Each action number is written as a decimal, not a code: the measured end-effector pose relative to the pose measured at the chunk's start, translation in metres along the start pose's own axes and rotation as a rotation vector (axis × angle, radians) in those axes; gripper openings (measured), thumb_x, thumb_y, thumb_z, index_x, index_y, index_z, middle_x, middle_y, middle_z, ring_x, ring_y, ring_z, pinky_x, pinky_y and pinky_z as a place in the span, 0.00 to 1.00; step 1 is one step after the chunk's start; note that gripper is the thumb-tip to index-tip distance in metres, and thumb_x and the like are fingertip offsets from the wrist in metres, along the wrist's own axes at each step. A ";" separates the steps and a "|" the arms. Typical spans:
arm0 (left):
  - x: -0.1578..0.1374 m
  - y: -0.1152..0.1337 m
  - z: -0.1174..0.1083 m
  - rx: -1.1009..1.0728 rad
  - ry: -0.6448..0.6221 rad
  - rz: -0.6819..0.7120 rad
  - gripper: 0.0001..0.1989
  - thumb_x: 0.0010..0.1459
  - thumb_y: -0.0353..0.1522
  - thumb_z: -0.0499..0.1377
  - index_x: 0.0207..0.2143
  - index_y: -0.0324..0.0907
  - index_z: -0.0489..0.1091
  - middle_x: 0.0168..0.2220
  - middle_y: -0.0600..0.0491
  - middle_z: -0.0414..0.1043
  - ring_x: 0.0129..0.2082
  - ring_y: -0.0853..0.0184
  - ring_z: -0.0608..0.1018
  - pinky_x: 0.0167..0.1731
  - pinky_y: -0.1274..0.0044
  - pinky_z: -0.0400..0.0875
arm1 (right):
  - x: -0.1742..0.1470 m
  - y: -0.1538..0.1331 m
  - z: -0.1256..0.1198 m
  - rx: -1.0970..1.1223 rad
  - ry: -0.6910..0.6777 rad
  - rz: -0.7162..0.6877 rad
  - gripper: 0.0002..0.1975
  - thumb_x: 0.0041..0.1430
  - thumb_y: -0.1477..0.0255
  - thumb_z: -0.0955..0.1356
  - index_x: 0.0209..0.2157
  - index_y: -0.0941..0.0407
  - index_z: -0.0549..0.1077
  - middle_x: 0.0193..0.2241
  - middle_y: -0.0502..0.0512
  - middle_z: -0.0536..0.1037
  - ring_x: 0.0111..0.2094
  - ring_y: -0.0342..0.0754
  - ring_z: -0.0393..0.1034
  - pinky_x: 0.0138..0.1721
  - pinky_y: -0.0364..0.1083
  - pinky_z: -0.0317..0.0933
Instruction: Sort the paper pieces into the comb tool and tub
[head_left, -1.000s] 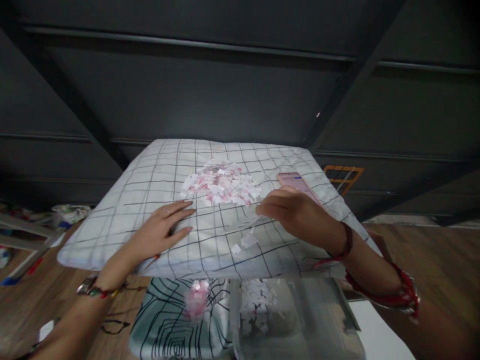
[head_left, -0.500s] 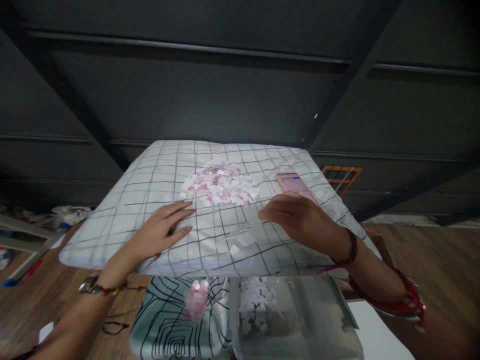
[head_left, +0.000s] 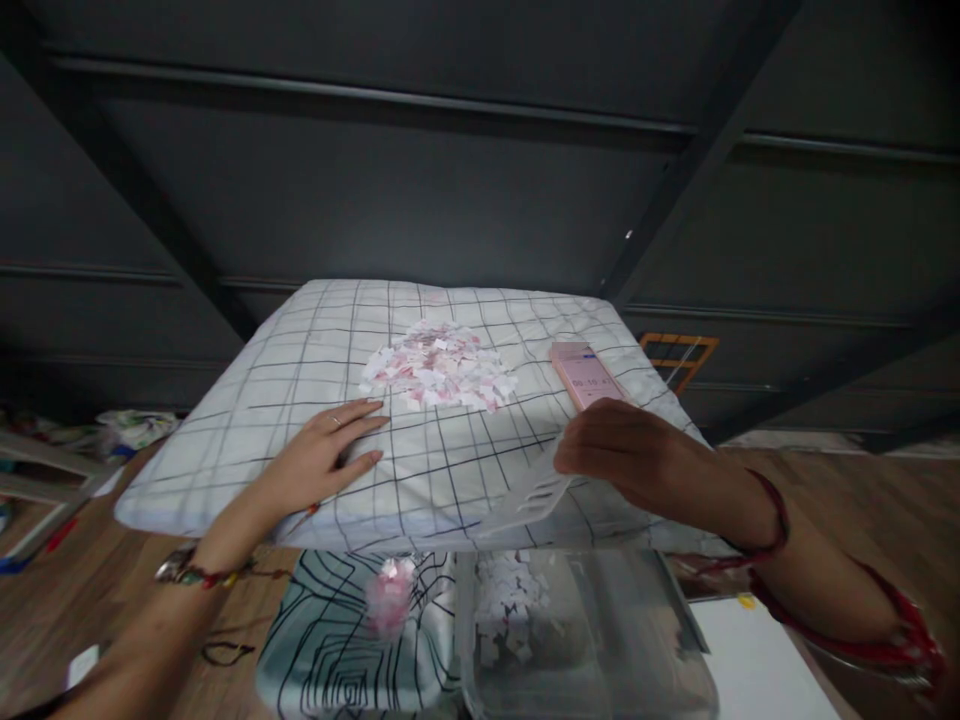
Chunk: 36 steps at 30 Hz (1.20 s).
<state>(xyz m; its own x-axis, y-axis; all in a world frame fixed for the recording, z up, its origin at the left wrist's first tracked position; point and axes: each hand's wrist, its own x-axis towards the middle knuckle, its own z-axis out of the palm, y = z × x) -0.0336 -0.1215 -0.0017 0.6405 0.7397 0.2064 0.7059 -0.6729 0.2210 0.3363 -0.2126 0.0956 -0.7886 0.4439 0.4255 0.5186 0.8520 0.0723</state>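
My left hand (head_left: 330,455) lies on the checked cloth (head_left: 285,400) with its fingers apart, just left of a pile of small white and pink paper scraps (head_left: 442,365). Pinched in my right hand (head_left: 630,450) is a thin, translucent white plastic piece with slots (head_left: 532,500). It slants down toward the near edge of the cloth, above a clear plastic box (head_left: 622,620). White paper scraps (head_left: 510,590) lie in the left part of that box. Beyond my right hand, a pink phone (head_left: 589,372) shows a timer; the hand hides its lower end.
Left of the box is a teal, black-lined fabric surface (head_left: 330,640) with a pink and white bundle (head_left: 390,595) on it. A white sheet or board (head_left: 757,660) lies right of the box. Dark panels (head_left: 420,190) rise behind the cloth.
My right hand has moved right and a little nearer, bringing the slotted piece to the cloth's near edge. Loose white scraps beside it no longer show there. My left hand stayed still.
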 end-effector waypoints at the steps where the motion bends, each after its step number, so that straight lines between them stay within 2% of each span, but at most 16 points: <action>1: 0.000 0.000 0.001 0.000 0.002 -0.003 0.33 0.62 0.56 0.45 0.56 0.44 0.69 0.62 0.46 0.65 0.61 0.56 0.67 0.61 0.62 0.62 | -0.002 -0.001 -0.001 0.013 -0.001 0.011 0.12 0.65 0.81 0.58 0.38 0.56 0.70 0.30 0.51 0.78 0.33 0.44 0.70 0.39 0.46 0.65; 4: 0.000 -0.001 0.001 0.002 0.000 -0.010 0.33 0.62 0.56 0.45 0.56 0.45 0.69 0.62 0.47 0.65 0.61 0.56 0.67 0.61 0.62 0.61 | -0.005 -0.003 -0.004 0.010 0.018 0.050 0.13 0.65 0.83 0.58 0.38 0.56 0.71 0.31 0.52 0.78 0.34 0.44 0.71 0.40 0.46 0.65; 8: 0.000 0.000 0.000 0.003 -0.006 -0.009 0.33 0.62 0.55 0.45 0.56 0.44 0.69 0.62 0.47 0.65 0.62 0.56 0.66 0.61 0.62 0.61 | -0.004 0.000 -0.008 -0.120 0.073 0.078 0.13 0.62 0.85 0.59 0.38 0.58 0.72 0.29 0.52 0.78 0.32 0.45 0.71 0.37 0.46 0.66; 13: 0.000 0.001 -0.001 0.006 -0.014 -0.013 0.32 0.62 0.55 0.46 0.56 0.45 0.69 0.63 0.48 0.64 0.62 0.56 0.66 0.62 0.62 0.61 | -0.005 -0.005 -0.007 -0.223 0.017 0.112 0.14 0.61 0.86 0.59 0.36 0.59 0.73 0.27 0.52 0.78 0.29 0.46 0.70 0.34 0.47 0.66; 21: 0.000 0.000 0.000 -0.001 -0.015 -0.014 0.31 0.62 0.55 0.46 0.57 0.47 0.68 0.63 0.49 0.64 0.62 0.56 0.66 0.61 0.61 0.61 | -0.005 -0.033 -0.016 -0.123 -0.059 0.067 0.12 0.64 0.83 0.59 0.36 0.58 0.70 0.27 0.52 0.76 0.28 0.44 0.69 0.32 0.46 0.65; 27: 0.001 0.000 0.000 -0.007 -0.009 0.001 0.31 0.62 0.55 0.46 0.56 0.45 0.69 0.62 0.47 0.65 0.62 0.56 0.66 0.61 0.62 0.61 | -0.009 -0.043 -0.034 -0.156 -0.087 0.058 0.15 0.65 0.84 0.56 0.33 0.55 0.69 0.26 0.51 0.77 0.26 0.42 0.68 0.32 0.44 0.65; 32: 0.001 -0.001 0.001 -0.006 -0.002 -0.005 0.32 0.62 0.55 0.45 0.56 0.45 0.68 0.62 0.47 0.65 0.61 0.56 0.66 0.61 0.61 0.61 | -0.011 -0.040 -0.040 -0.123 -0.039 0.079 0.13 0.65 0.84 0.56 0.37 0.56 0.68 0.27 0.51 0.77 0.29 0.42 0.70 0.34 0.43 0.66; 36: 0.001 -0.001 0.000 0.001 -0.019 -0.010 0.32 0.62 0.56 0.45 0.56 0.45 0.68 0.63 0.49 0.64 0.62 0.57 0.66 0.62 0.61 0.60 | -0.006 -0.039 -0.033 -0.094 -0.002 0.086 0.11 0.66 0.81 0.58 0.36 0.57 0.68 0.27 0.52 0.77 0.29 0.43 0.70 0.33 0.45 0.66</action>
<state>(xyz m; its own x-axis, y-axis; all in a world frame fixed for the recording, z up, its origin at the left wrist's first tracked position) -0.0333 -0.1202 -0.0016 0.6394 0.7461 0.1857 0.7123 -0.6657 0.2222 0.3318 -0.2577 0.1196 -0.7405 0.5147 0.4322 0.6130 0.7809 0.1202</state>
